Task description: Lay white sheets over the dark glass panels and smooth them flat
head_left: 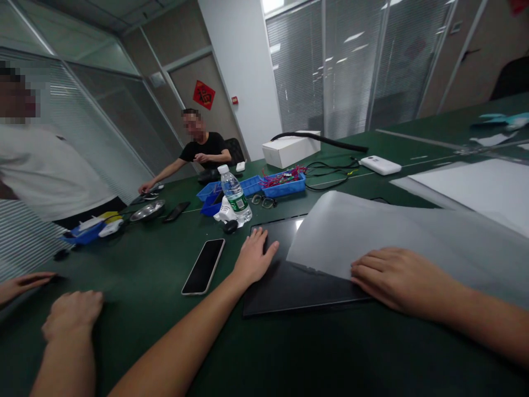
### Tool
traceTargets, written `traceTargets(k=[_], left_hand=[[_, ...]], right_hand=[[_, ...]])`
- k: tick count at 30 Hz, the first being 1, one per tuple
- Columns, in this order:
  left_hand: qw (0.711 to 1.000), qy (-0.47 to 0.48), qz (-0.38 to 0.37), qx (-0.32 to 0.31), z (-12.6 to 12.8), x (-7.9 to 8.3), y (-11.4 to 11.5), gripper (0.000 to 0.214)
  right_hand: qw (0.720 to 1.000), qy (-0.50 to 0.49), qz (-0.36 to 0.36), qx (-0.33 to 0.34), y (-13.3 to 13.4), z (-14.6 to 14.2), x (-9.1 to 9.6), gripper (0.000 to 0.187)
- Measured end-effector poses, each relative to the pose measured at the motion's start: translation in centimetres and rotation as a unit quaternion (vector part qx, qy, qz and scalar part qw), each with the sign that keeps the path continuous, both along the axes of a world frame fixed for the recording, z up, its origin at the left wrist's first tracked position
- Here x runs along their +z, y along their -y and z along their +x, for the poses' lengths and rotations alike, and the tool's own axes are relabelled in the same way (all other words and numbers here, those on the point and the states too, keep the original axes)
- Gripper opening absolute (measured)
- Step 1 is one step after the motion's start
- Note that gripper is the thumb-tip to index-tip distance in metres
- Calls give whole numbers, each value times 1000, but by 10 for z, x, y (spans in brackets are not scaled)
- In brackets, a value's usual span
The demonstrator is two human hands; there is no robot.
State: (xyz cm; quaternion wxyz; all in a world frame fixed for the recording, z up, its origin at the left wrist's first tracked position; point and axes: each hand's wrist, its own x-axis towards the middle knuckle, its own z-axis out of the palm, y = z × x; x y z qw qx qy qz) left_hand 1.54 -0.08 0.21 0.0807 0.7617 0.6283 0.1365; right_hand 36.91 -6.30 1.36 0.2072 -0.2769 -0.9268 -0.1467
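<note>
Black panel [306, 292] lies under the left hand [253, 259], fingers spread, gripping nothing, while the right hand [392, 275] curls its fingers at a cloudy sheet's edge [330, 271], hold unclear.

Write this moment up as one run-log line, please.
left hand: spread on dark panel; right hand: at near edge of translucent sheet, grip unclear; sheet: partly over panel; phone: on table, left of panel

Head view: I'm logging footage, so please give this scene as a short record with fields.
left hand: resting on dark panel
right hand: on translucent sheet, grip unclear
dark panel: flat on green table, partly under translucent sheet
smartphone: face up, left of dark panel
water bottle: capped, beyond smartphone
blue tray: holding reddish wires
</note>
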Motion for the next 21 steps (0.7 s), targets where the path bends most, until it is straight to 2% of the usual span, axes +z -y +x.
traceTargets(k=[4,9,11,15,16,18,21], left_hand=[[1000,-5,1,0,3,-1,-1,75],[1000,-6,2,0,5,-3,-3,71],[1000,-9,2,-2,6,-4,-4,71],[1000,-18,3,-7,4,-6,-6,73],[1000,-20,3,-8,4,-6,-6,73],[1000,-22,3,-8,4,-6,-6,73],[1000,-22,2,-4,5,-5,-5,72]], right_hand=[[998,36,40,26,1,4,7,27],[994,17,40,99,3,6,5,25],[996,15,54,63,1,8,3,23],[990,27,37,-132,-6,13,-3,30],[986,36,25,-164,-8,14,-4,32],[983,57,12,-175,-11,15,-6,35],[991,71,10,-114,-11,13,-6,34]])
